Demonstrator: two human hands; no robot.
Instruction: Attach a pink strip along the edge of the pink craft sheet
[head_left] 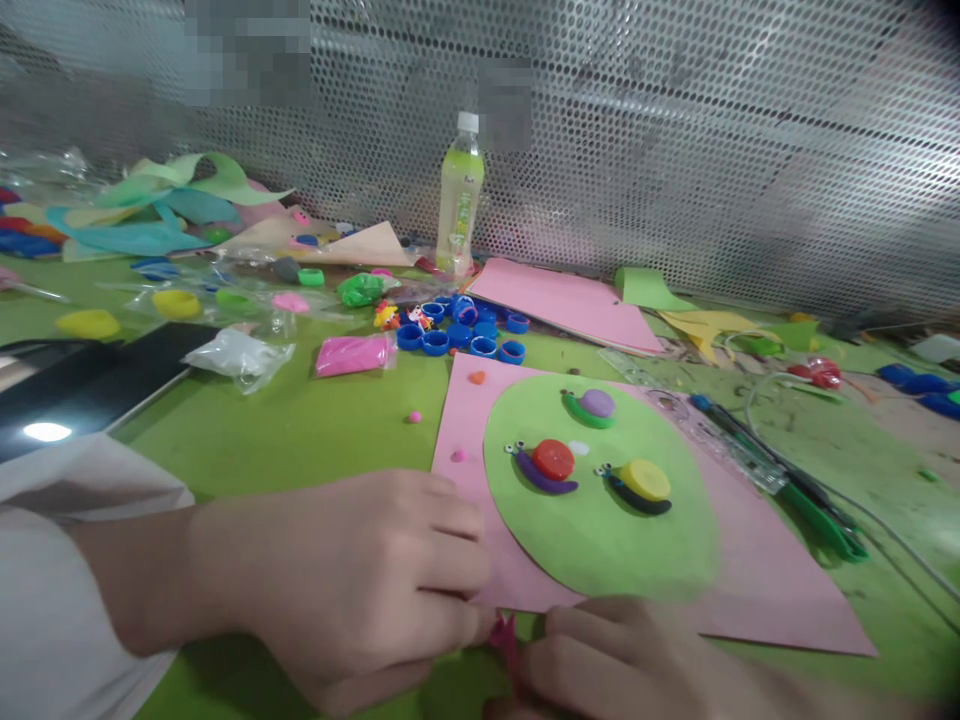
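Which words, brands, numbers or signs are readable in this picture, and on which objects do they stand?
Bottle: green vertical characters on its label, too blurred to read surely.
Same bottle: a small dark mark above them, too small to read.
I can read no other text.

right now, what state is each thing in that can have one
left hand, grip closed at pink piece
right hand, grip closed at pink piece
pink piece, between both hands
bottle, upright, capped
white bag, crumpled
green disc, flat on near pink sheet
three snails, on green disc
blue caps, clustered
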